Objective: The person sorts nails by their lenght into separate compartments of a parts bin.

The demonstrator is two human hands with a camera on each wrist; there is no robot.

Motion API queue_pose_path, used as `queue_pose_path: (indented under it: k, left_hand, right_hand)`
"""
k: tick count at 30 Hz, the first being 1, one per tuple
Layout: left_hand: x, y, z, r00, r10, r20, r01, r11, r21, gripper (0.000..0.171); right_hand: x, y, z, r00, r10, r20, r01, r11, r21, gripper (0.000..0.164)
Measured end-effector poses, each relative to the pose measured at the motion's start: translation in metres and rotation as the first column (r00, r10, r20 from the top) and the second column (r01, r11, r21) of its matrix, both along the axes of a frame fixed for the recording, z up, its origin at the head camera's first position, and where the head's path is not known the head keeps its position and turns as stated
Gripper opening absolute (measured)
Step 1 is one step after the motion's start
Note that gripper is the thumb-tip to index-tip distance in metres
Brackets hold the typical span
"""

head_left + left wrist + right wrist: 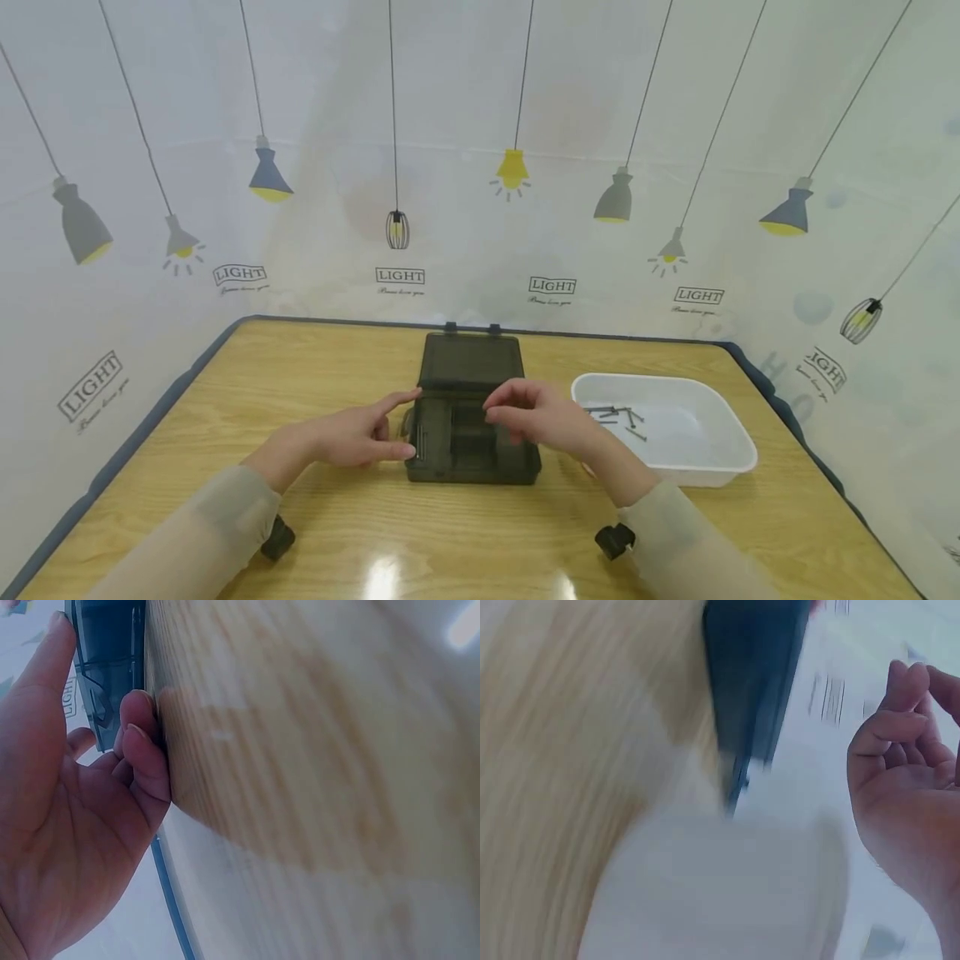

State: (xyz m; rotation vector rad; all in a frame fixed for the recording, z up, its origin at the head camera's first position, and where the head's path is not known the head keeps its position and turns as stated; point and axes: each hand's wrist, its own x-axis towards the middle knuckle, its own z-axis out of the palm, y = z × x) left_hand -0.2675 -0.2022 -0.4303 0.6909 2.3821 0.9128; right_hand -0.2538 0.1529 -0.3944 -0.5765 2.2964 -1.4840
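A dark translucent plastic case (472, 471) stands on the table, its lid (472, 362) tipped back. Several thin nails or screws (422, 444) lie in its left compartment. My left hand (352, 435) is at the case's left side, index finger stretched to the far corner and thumb at the near left edge; its other fingers are bent against the table in the left wrist view. Above the case's right half hovers my right hand (543, 417), fingers curled, thumb and index tips together. Nothing shows between those tips in the right wrist view (907, 750).
Right of the case stands a white plastic tray (720, 454) with several loose nails or screws (618, 414) at its left end. The wooden table (337, 517) ends at a patterned cloth wall (465, 242) behind.
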Motion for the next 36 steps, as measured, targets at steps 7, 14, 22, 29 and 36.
queue_pose_path:
  k: [7, 14, 22, 29, 36]
  left_hand:
    - [0.002, -0.001, 0.002, 1.000, -0.005, -0.002, 0.005, 1.000, -0.003, 0.099]
    - [0.001, -0.002, 0.001, 1.000, -0.003, -0.009, 0.003, 1.000, -0.012, 0.098]
    - [0.002, -0.002, 0.000, 1.000, -0.007, -0.007, 0.007, 1.000, -0.011, 0.099]
    - [0.002, -0.002, 0.000, 1.000, -0.003, -0.015, 0.003, 1.000, -0.016, 0.099]
    - [0.003, -0.002, 0.001, 1.000, 0.005, 0.000, -0.005, 1.000, -0.017, 0.099]
  right_hand:
    - [-0.007, 0.078, 0.012, 0.992, -0.119, -0.043, 0.122, 0.991, 0.058, 0.034]
    - [-0.025, 0.133, 0.000, 0.989, -0.145, -0.017, 0.145, 0.964, 0.224, 0.030]
    - [-0.039, 0.156, -0.022, 0.987, -0.164, 0.003, 0.154, 0.936, 0.315, 0.027]
    - [-0.040, 0.153, -0.033, 0.988, -0.155, -0.003, 0.146, 0.923, 0.357, 0.025]
    - [-0.043, 0.154, -0.039, 0.989, -0.132, -0.061, 0.146, 0.901, 0.408, 0.020]
